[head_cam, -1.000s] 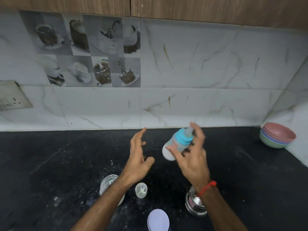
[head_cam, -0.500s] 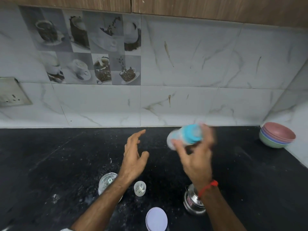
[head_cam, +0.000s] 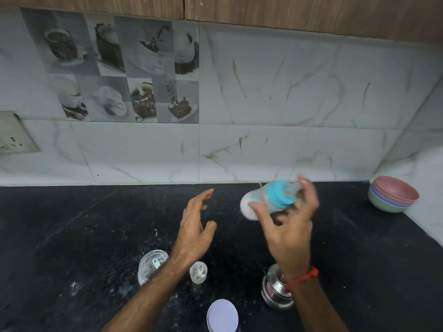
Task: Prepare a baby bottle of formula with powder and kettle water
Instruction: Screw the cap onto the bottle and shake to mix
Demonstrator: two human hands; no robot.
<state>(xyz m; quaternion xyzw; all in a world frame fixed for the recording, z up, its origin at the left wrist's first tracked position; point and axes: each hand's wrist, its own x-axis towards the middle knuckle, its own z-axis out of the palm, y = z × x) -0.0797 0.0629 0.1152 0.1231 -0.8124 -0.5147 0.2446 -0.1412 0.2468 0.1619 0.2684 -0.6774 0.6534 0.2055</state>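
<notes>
Baby bottle (head_cam: 268,202): tilted sideways above the black counter (head_cam: 72,236), blurred.
Right hand (head_cam: 287,226): fingers curled around the bottle.
Left hand (head_cam: 195,226): fingers spread wide, nothing held.

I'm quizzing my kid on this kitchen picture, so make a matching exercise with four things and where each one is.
Things:
1. baby bottle
2. stack of bowls
3. steel kettle
4. wall socket

Places:
A. far right corner of the counter
B. on the tiles at far left
C. held tilted in the right hand
D. under the right wrist

Pairs: 1-C, 2-A, 3-D, 4-B
</notes>
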